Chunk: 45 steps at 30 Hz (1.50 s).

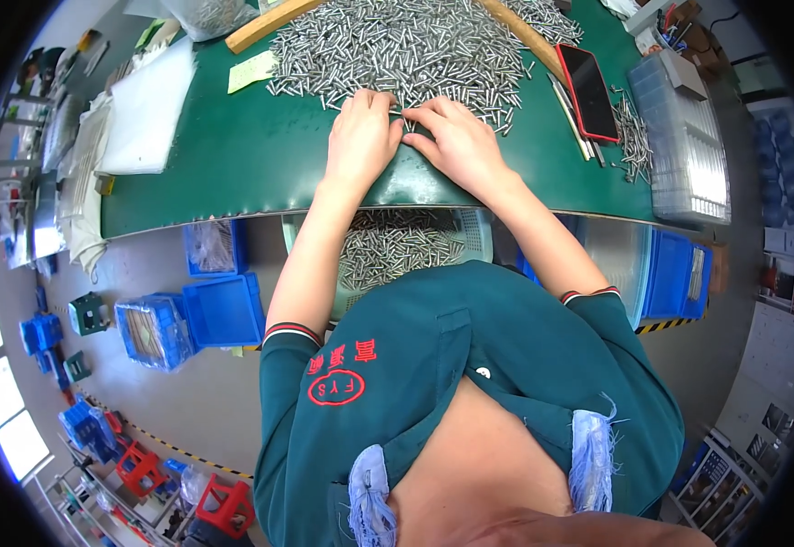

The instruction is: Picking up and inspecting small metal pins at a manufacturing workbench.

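Left hand (360, 139), fingers curled, and right hand (463, 144), fingers bent, sit side by side at the near edge of the metal pin pile (397, 50), grip unclear on both, apparently mid-picking, next likely needing light fingertip control.

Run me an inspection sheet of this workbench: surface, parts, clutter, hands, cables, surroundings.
Surface: green bench top, partly covered.
Parts: small metal pins heaped between wooden bars.
Clutter: red-edged phone, white sheet, yellow-green note, clear case.
Hands: left hand and right hand at the heap's near edge, fingertips close together; grip unclear.
Cables: none clearly made out.
Surroundings: blue bins, red stools, light-green basket holding similar pins.
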Motion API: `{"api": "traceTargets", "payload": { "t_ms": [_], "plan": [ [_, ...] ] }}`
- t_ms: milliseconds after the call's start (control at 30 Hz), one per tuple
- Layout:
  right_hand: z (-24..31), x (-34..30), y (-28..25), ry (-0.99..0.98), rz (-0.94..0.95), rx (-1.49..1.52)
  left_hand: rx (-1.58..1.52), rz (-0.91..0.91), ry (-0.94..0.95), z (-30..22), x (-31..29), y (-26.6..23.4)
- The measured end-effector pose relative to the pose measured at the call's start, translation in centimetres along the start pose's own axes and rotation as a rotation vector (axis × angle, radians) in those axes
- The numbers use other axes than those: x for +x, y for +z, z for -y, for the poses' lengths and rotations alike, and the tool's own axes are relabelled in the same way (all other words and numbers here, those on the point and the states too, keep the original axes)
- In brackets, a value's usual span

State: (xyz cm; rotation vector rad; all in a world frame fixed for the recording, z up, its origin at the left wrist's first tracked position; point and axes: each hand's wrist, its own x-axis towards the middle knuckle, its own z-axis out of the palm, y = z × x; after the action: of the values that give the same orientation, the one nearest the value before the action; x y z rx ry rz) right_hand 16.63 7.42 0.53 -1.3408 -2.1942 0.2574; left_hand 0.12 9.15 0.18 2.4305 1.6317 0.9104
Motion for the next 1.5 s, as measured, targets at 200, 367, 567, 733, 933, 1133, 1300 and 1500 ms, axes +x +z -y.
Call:
{"api": "traceTargets", "payload": {
  "t_ms": [200,367,567,733,933,1133,1300,1500],
  "plan": [
    [0.1,-0.9,-1.0,-0.033,0.167,0.097,-0.11,0.206,-0.035,-0.6,-2.5,-2.0],
    [0.1,-2.1,-1.3,-0.103,0.162,0.159,-0.135,0.205,0.041,-0.5,-4.4,-3.3],
    [0.2,-2.3,-1.9,-0.07,0.118,0.115,-0.177,0.192,0.074,-0.1,-5.6,-3.5],
    [-0.2,-3.0,-3.1,0.005,0.153,0.118,-0.215,0.196,0.048,-0.7,-6.2,-3.6],
    [0.3,-3.8,-3.7,-0.036,0.186,0.122,-0.202,0.16,0.098,-1.4,-6.5,-3.4],
    [1.3,-4.5,-2.7,-0.074,0.166,0.132,-0.153,0.135,-0.017,-1.7,-6.8,-3.9],
    [2.3,-4.0,-1.5,-0.03,0.142,0.172,-0.217,0.147,0.047,-1.8,-6.7,-3.6],
    [2.9,-3.7,-1.2,-0.093,0.12,0.104,-0.238,0.175,-0.002,-1.7,-7.3,-4.0]
  ]
}}
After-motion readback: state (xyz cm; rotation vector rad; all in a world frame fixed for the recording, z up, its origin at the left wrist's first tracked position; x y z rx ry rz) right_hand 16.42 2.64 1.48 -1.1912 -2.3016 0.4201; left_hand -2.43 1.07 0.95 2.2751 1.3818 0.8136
